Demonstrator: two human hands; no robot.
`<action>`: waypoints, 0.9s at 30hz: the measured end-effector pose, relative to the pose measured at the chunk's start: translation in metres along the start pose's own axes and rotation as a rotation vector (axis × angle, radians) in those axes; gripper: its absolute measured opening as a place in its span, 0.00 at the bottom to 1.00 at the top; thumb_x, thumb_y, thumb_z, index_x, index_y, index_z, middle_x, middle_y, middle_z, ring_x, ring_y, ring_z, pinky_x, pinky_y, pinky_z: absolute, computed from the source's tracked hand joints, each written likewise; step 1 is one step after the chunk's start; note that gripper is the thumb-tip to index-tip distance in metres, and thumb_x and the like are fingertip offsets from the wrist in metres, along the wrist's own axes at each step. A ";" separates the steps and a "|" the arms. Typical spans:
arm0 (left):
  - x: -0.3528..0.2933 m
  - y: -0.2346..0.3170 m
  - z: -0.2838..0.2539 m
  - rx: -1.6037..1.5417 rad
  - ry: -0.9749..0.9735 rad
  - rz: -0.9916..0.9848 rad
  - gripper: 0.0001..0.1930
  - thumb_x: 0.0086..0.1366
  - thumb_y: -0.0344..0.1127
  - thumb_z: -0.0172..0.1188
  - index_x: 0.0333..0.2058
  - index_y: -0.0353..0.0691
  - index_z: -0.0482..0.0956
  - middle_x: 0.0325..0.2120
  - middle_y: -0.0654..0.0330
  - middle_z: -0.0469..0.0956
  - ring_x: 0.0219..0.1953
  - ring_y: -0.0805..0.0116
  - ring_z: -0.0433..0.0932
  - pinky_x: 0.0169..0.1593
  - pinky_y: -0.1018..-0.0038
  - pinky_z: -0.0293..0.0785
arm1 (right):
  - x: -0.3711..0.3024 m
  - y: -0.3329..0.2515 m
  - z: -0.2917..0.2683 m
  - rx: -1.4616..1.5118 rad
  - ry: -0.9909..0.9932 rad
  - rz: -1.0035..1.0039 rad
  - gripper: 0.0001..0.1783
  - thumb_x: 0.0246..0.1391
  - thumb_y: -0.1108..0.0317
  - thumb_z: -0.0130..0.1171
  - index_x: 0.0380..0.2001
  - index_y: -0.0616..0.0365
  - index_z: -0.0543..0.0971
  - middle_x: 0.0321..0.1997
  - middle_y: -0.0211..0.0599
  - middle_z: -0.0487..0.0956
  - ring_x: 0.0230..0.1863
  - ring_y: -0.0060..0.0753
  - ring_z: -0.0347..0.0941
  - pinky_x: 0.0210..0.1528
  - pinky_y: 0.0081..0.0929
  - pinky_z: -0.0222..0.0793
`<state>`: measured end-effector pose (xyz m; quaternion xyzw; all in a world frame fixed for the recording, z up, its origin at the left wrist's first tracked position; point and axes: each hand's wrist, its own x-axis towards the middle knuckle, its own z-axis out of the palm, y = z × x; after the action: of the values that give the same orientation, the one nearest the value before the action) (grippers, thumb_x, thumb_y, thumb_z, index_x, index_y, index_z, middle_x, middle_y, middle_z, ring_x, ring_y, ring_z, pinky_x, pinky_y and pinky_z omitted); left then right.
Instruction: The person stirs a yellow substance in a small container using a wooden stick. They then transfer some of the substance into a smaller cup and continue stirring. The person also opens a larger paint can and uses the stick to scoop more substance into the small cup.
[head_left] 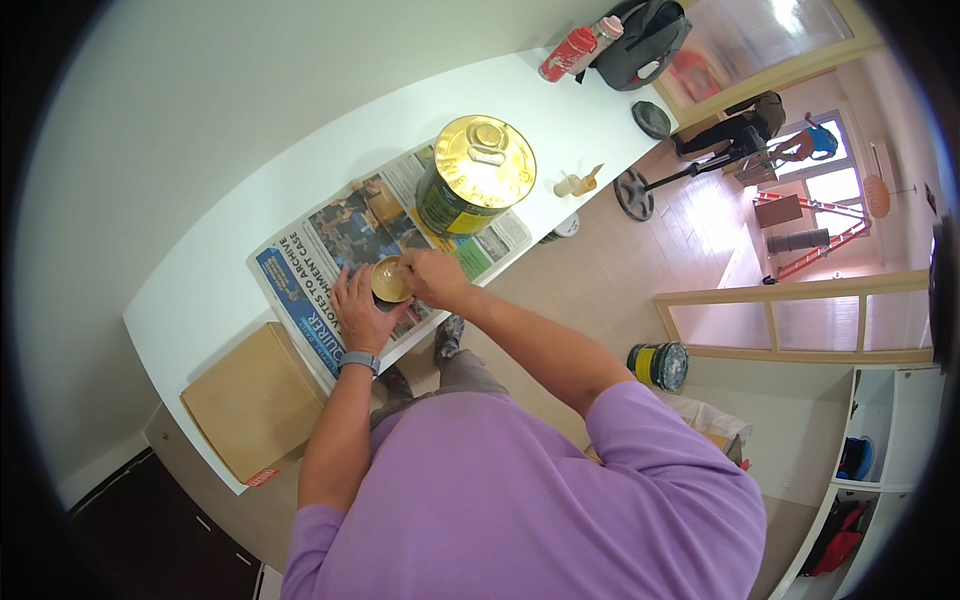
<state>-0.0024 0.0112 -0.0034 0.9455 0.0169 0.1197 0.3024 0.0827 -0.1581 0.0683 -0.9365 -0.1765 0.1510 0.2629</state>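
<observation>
Left of big gold tin [475,180]: cardboard box [255,400] on white counter [200,300], then newspaper [345,235], running under tin. Left hand [360,308] curls round small can [389,281], lower left of tin, axis roughly upright. Right hand [434,278] at its right rim; can't tell if fingers grip. Can's between the 2, neither nearer. Right of tin: floor [690,245], red ladder [824,250].

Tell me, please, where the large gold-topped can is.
In the head view, the large gold-topped can stands on the right part of the newspaper, just beyond the right hand.
</observation>
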 end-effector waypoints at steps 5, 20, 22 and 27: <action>0.000 0.001 -0.003 -0.019 0.005 0.012 0.49 0.52 0.64 0.80 0.65 0.40 0.75 0.63 0.53 0.79 0.73 0.43 0.65 0.75 0.45 0.55 | 0.017 -0.008 0.011 0.036 0.251 -0.133 0.12 0.67 0.61 0.57 0.39 0.60 0.80 0.38 0.56 0.85 0.44 0.63 0.83 0.47 0.59 0.77; 0.000 0.002 -0.007 -0.035 0.008 0.000 0.49 0.52 0.62 0.81 0.66 0.39 0.75 0.63 0.52 0.78 0.73 0.42 0.65 0.75 0.44 0.55 | 0.015 -0.008 -0.001 -0.117 0.257 -0.117 0.11 0.67 0.62 0.59 0.38 0.58 0.82 0.38 0.54 0.86 0.42 0.62 0.84 0.47 0.57 0.78; 0.001 0.003 -0.007 -0.041 0.003 -0.008 0.48 0.52 0.61 0.81 0.66 0.40 0.75 0.63 0.52 0.78 0.73 0.42 0.65 0.75 0.45 0.55 | 0.008 -0.008 -0.012 -0.132 0.164 -0.095 0.10 0.66 0.63 0.59 0.37 0.58 0.82 0.37 0.53 0.86 0.42 0.61 0.84 0.47 0.56 0.78; 0.001 0.003 -0.005 -0.045 0.000 -0.006 0.48 0.51 0.61 0.82 0.65 0.41 0.76 0.63 0.53 0.78 0.73 0.43 0.65 0.76 0.45 0.55 | 0.004 -0.010 0.004 -0.003 0.122 -0.096 0.10 0.66 0.63 0.59 0.37 0.58 0.81 0.38 0.52 0.85 0.43 0.60 0.84 0.47 0.55 0.78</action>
<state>-0.0025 0.0119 0.0029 0.9385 0.0170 0.1191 0.3238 0.0819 -0.1464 0.0700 -0.9348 -0.2051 0.0807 0.2786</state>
